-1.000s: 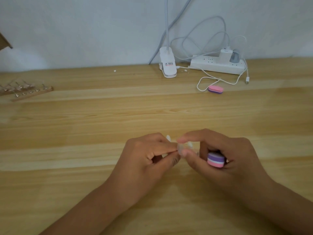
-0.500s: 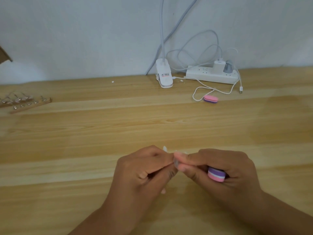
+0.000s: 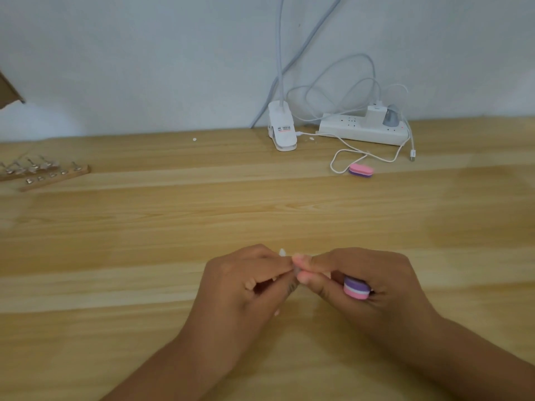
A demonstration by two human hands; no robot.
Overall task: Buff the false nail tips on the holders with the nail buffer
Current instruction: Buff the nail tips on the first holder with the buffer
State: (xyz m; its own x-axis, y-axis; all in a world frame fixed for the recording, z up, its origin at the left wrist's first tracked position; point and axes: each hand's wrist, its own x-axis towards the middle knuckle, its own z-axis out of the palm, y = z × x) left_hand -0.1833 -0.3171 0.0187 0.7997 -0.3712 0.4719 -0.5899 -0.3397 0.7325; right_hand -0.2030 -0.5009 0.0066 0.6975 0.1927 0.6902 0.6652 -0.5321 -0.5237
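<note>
Low in the view, at about 6 o'clock, we see both hands meeting above the table [image 3: 144, 227]. The left hand [image 3: 246, 287] is curled, its thumb and forefinger pinching a small pale nail tip [image 3: 282, 252], which pokes out just above the fingers. Most of it is hidden, and we cannot tell whether a holder is under it. The right hand [image 3: 370, 282] is curled too. Its thumb and forefinger press together on the same small piece, touching the left hand's fingertips, while the other fingers wrap the nail buffer [image 3: 356, 288], whose purple, white and pink end shows at the palm.

Towards 10 o'clock, well apart from the hands, two wooden strips [image 3: 55, 176] lie side by side. Small metal holders stand in them, and those in the rear strip seem to carry clear tips, blurred here.

At 1 o'clock a second buffer [image 3: 360, 171] lies flat beside a looped white cable [image 3: 341, 157]. Behind it sit a power strip [image 3: 364, 131] and a white lamp clip [image 3: 282, 131].
</note>
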